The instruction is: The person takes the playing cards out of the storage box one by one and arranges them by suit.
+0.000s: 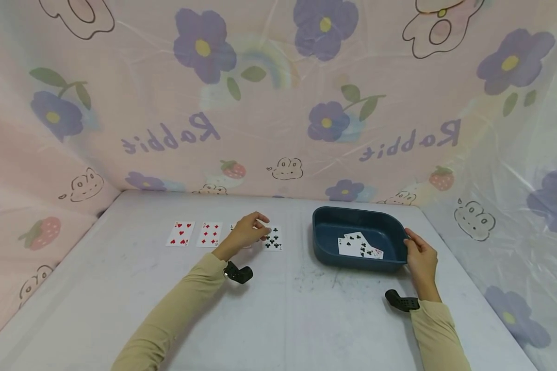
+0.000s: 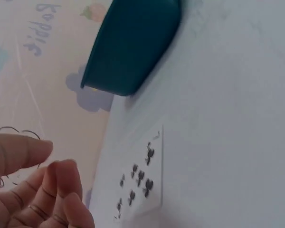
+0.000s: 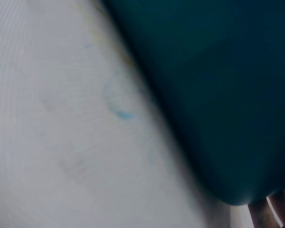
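Observation:
My left hand hovers just over a clubs card, which lies face up on the table. Its fingers are loosely bent, with the thumb apart from them and nothing between. To its left lie a five of hearts, a six of diamonds and another card, mostly hidden behind the hand. A dark blue plastic basin stands to the right, with several loose black-suited cards overlapping inside. My right hand grips the basin's right rim, thumb on top and fingers at the outer wall.
The white table has faint dark smudges in front of the basin. A printed curtain with flowers and rabbits rises along the back and both sides. Black camera mounts sit on the left wrist and right wrist.

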`<action>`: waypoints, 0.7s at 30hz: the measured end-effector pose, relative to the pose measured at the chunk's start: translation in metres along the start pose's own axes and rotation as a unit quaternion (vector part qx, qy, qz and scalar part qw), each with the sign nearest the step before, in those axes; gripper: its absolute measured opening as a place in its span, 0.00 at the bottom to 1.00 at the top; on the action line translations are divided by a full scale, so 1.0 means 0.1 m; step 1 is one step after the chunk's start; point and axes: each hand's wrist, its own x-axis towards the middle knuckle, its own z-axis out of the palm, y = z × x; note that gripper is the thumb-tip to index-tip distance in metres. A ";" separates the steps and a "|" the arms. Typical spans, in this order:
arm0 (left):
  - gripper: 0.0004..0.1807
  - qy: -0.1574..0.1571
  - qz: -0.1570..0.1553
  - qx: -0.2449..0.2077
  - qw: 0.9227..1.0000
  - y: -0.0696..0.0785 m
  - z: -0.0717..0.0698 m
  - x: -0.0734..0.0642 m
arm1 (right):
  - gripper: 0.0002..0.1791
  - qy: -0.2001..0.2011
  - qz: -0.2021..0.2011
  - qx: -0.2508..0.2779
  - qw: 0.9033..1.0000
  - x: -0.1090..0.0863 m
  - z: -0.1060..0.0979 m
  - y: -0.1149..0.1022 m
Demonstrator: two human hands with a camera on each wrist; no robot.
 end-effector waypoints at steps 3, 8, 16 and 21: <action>0.19 -0.018 0.017 -0.032 0.999 0.09 0.02 0.00 | 0.24 -0.001 -0.001 -0.002 1.000 0.00 0.00 0.00; 0.18 -0.036 0.032 -0.061 0.997 0.24 0.09 0.00 | 0.24 -0.002 0.001 -0.002 1.000 0.00 0.00 0.01; 0.12 -0.044 0.068 -0.046 0.996 0.47 0.22 0.00 | 0.24 -0.006 -0.001 -0.002 1.000 0.01 0.00 0.02; 0.12 -0.061 0.107 -0.028 0.992 0.60 0.29 0.02 | 0.24 -0.003 -0.004 0.000 1.000 0.01 0.00 0.02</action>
